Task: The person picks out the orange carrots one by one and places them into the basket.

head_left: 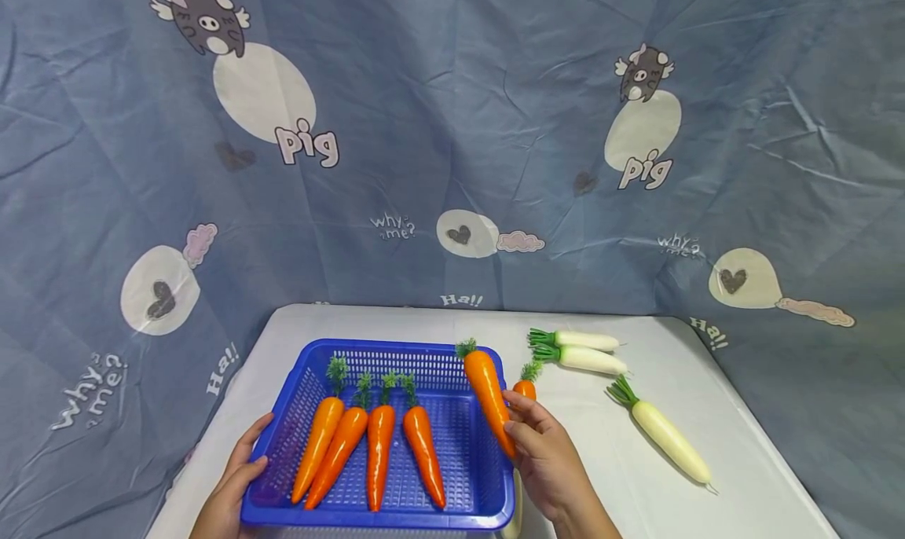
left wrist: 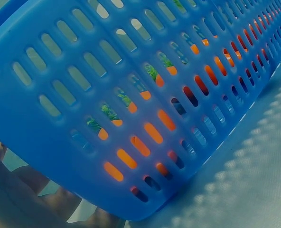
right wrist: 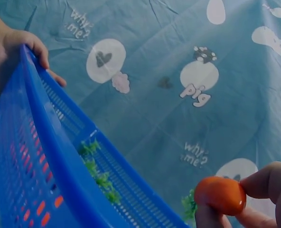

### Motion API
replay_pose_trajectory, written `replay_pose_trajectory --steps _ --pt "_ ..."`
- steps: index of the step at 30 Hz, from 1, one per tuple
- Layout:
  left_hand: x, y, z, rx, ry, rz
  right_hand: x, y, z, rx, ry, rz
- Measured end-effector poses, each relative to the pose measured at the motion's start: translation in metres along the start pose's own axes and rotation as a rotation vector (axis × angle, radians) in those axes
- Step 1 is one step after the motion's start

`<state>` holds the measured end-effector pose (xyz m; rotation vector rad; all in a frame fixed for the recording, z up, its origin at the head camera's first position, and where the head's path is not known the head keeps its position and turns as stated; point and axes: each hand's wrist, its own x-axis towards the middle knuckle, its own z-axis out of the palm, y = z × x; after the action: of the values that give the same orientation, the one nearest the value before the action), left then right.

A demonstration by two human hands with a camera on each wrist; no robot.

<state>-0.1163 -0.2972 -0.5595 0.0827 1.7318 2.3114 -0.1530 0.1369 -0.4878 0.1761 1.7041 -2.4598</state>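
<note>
A blue plastic basket (head_left: 375,517) with slotted walls stands on the table, and several orange carrots (head_left: 380,454) with green tops lie side by side in it. My left hand (head_left: 228,492) grips the basket's left rim, fingers over the edge; the left wrist view shows its fingers beside the slotted wall (left wrist: 31,114). Over the basket's right side, my right hand (head_left: 547,454) pinches a carrot (head_left: 486,390) between thumb and fingers near its lower half, leafy end up and away. From the right wrist view, the held carrot's orange tip (right wrist: 221,194) points at the camera.
Right of the basket, another carrot (head_left: 525,390) lies partly hidden behind my right hand. Two white radishes (head_left: 585,359) lie at the back right, and a larger white radish (head_left: 668,441) nearer the front. A blue printed curtain (head_left: 452,130) hangs behind the white table (head_left: 749,437).
</note>
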Motion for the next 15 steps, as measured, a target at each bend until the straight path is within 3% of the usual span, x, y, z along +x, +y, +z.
replay_pose_trajectory --steps 4,10,15 --pt "0.000 0.000 0.001 0.012 0.038 -0.023 -0.002 0.000 0.005 -0.022 -0.007 0.005" --pt "0.000 -0.001 0.001 0.006 0.025 0.002 -0.004 -0.001 0.012 -0.065 -0.018 0.004" --pt "-0.001 0.000 0.001 0.005 0.038 -0.017 -0.005 -0.001 0.020 -0.069 -0.059 0.007"
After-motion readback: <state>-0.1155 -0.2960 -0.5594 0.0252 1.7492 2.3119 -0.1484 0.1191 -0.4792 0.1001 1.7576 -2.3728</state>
